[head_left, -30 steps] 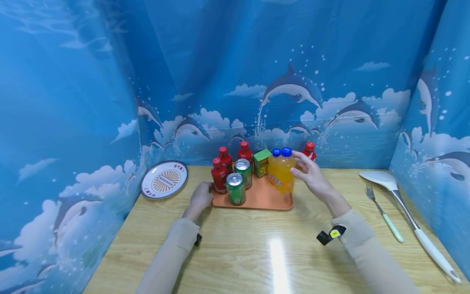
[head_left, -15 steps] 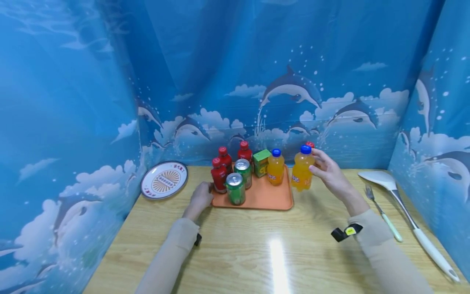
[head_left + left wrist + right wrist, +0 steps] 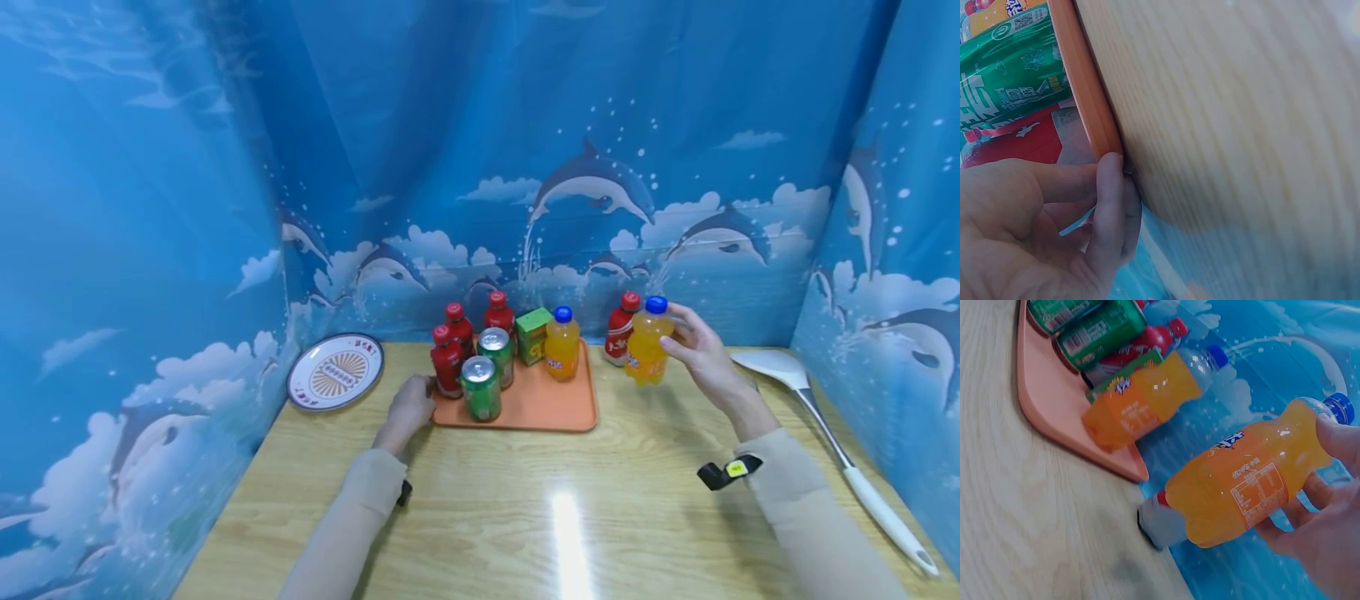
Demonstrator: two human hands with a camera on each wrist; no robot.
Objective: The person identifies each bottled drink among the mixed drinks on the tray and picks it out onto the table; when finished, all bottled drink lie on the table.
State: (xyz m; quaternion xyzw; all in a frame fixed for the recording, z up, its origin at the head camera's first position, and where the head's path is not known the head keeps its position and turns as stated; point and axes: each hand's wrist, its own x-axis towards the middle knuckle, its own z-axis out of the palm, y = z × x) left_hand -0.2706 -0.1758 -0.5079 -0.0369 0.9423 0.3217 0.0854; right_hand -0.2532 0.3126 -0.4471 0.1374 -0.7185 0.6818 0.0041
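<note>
My right hand [image 3: 705,360] grips a bottle of orange soda [image 3: 647,348] with a blue cap, right of the orange tray [image 3: 547,410]. In the right wrist view the held soda bottle [image 3: 1241,481] tilts, thumb near its neck and fingers round its far side. My left hand [image 3: 412,406] pinches the tray's left front corner; the left wrist view shows thumb and fingers on the tray rim [image 3: 1088,94]. Standing on the tray are a second orange soda bottle [image 3: 562,346], two green cans [image 3: 482,392], a green carton [image 3: 534,337] and red-capped bottles [image 3: 447,367].
Just behind the held bottle a red-labelled bottle [image 3: 619,335] stands on the table, off the tray. A patterned plate [image 3: 336,372] lies at the left. On the right lies a long-handled white spatula [image 3: 832,433]. A dolphin-print curtain [image 3: 465,167] closes off the back.
My right hand has carried the orange soda bottle rightward from over the tray to beyond its right edge. My left hand and the tray stay where they were.
</note>
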